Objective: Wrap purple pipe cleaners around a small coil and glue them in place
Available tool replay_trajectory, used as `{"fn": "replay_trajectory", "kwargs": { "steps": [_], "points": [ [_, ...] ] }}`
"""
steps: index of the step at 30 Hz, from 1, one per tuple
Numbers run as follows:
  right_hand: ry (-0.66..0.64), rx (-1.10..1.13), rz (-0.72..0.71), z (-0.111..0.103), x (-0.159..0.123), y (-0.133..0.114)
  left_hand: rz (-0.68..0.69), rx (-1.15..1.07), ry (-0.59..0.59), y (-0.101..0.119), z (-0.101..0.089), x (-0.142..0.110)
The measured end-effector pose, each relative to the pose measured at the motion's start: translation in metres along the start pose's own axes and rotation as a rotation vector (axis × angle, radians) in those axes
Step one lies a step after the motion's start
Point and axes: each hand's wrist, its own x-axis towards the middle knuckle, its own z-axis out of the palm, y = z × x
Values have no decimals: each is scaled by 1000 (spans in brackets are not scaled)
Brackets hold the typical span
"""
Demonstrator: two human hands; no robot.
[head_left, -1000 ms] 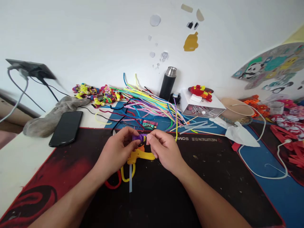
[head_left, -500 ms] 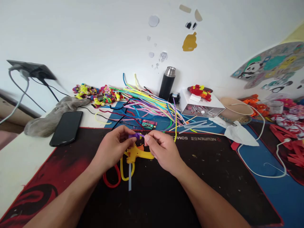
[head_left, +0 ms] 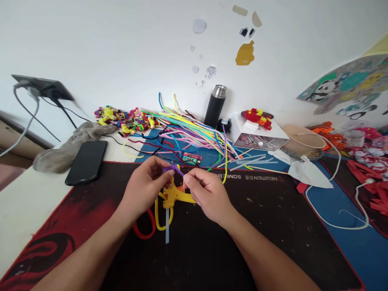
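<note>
Between thumb and fingers, my left hand (head_left: 148,180) pinches a small wound bundle of purple pipe cleaner (head_left: 170,167) with a bit of yellow at its end. The free purple end runs to my right hand (head_left: 206,192), whose thumb and forefinger are closed on it. Just below lies a yellow hot glue gun (head_left: 174,197), with a translucent glue stick (head_left: 167,230) jutting from its back. Close to my left wrist, a red pipe cleaner loop (head_left: 144,236) and a yellow loop (head_left: 157,220) rest on the black desk mat (head_left: 194,254).
Loose pipe cleaners (head_left: 197,131) are heaped at the back, beside a black thermos (head_left: 216,106). A phone (head_left: 86,162) lies at left. Small pipe cleaner figures (head_left: 110,116) sit along the wall. Right of centre are a white drawer box (head_left: 261,135), glue sticks (head_left: 253,161) and a white cable (head_left: 336,228).
The purple strand between my hands now slants down toward my right hand, and more of the wound bundle shows. The whole view has shifted slightly.
</note>
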Motion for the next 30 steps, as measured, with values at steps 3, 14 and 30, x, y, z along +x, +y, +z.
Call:
{"fn": "replay_trajectory", "kwargs": {
  "steps": [3,14,30],
  "points": [
    [-13,-28,2,2,0,0,-50,-169,26,1,1,3],
    [-66,-183,-70,4,2,1,-218,-601,31,7,4,3],
    [-127,-100,5,3,7,12,-239,-590,-74,15,6,-5]
  ]
}}
